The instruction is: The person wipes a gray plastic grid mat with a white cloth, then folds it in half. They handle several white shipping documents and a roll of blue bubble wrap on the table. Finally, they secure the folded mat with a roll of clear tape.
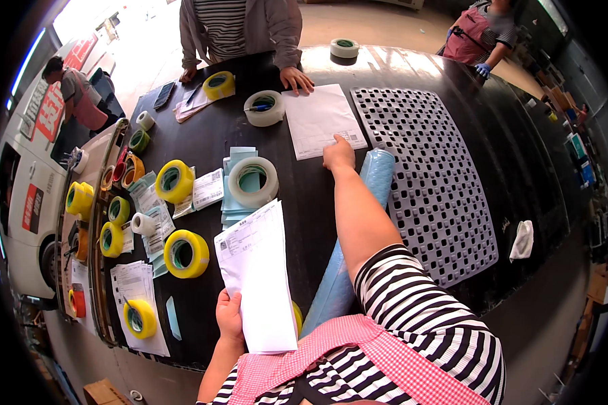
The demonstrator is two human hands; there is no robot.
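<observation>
My left hand [230,314] grips a thin stack of white printed papers [260,277] by its left edge, close to my body. Stretched far forward, my right hand [338,154] rests at the near edge of a white sheet of paper [317,118], with one finger pointing onto it and the others curled in. Across the table, a person's hand [295,79] lies on the far edge of that sheet. A blue padded roll [351,250] lies under my right forearm. Beside the roll is a grey perforated mat [436,189].
Yellow tape rolls [186,254], clear tape rolls [252,182] and light-blue packets [240,156] with labels cover the table's left side. A phone [163,95] lies farther off; a white cloth [522,240] is at right. One person [240,27] stands opposite, another [476,34] at the far right corner.
</observation>
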